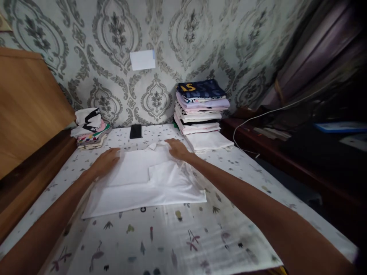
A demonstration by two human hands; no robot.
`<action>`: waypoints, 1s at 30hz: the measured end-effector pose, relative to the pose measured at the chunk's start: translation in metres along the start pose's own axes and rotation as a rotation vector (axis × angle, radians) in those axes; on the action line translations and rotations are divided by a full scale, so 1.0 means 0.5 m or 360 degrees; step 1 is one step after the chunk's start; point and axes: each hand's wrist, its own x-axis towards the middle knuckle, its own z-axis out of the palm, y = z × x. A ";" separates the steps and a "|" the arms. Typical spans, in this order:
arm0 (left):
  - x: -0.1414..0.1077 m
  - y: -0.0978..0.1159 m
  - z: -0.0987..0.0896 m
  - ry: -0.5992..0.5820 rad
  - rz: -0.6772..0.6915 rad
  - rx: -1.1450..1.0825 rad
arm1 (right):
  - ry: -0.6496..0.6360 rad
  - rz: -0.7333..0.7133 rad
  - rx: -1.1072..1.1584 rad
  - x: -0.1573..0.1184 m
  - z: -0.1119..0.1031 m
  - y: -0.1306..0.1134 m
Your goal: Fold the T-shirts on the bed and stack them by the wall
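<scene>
A white shirt (129, 194) lies partly folded on the printed bed sheet in front of me, its small collar at the far edge and a sleeve laid over its middle. My left hand (107, 161) is at the shirt's left side, fingers bent over the fabric edge and somewhat blurred. At the far right corner, beside the collar, my right hand (177, 149) is closed on the cloth. Both palms face down, and the thumbs are mostly hidden. Creases run through the shirt's right half.
A tall stack of folded clothes (200, 110) stands at the back right, with a folded white cloth (210, 141) before it. A smaller clothes pile (90, 128) and a black phone (135, 131) lie at the back left. A white cable (258, 114) hangs on the right.
</scene>
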 end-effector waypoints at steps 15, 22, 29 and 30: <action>0.063 -0.019 0.011 0.0025 0.0124 0.0046 | 0.0110 0.0067 0.0262 0.109 -0.004 0.019; 0.030 -0.002 -0.018 0.0104 0.0062 0.0175 | 0.0150 0.0126 0.0711 0.051 -0.080 0.003; -0.037 0.011 -0.027 0.0146 0.0304 0.0345 | 0.0120 -0.0013 0.1312 -0.109 -0.091 -0.012; -0.044 0.021 -0.023 0.0182 0.0336 0.0340 | 0.0101 -0.0048 0.1198 -0.132 -0.085 -0.015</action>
